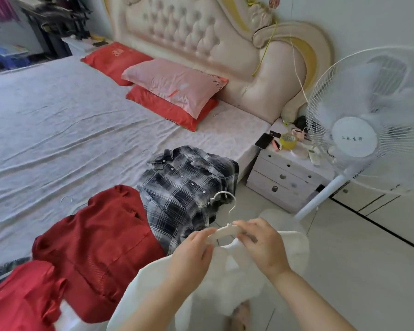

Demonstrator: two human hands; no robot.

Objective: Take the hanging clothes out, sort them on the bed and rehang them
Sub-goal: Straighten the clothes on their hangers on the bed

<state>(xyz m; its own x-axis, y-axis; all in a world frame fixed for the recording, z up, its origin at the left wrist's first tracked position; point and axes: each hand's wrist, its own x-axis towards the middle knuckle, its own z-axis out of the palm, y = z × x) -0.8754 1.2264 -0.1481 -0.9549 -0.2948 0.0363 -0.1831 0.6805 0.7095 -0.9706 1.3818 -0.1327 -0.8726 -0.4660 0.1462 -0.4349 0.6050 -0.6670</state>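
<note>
- Head view, nearest: left hand [191, 254] and right hand [261, 244], fingers pinched on white hanger [225, 231] at neck of white garment [289, 249], beside the bed edge.
- Going on or coming off: cannot tell.
- Farther: red top [98, 247] and plaid shirt [189, 187] laid out on bed [58, 115]; likely still to rehang.

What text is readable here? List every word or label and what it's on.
Fan hub: a short row of dark characters, too blurred to read.
Red pillow: a white print, too blurred to read.
Pink pillow: red marks near its edge, unreadable.
Nothing else shows text.
</note>
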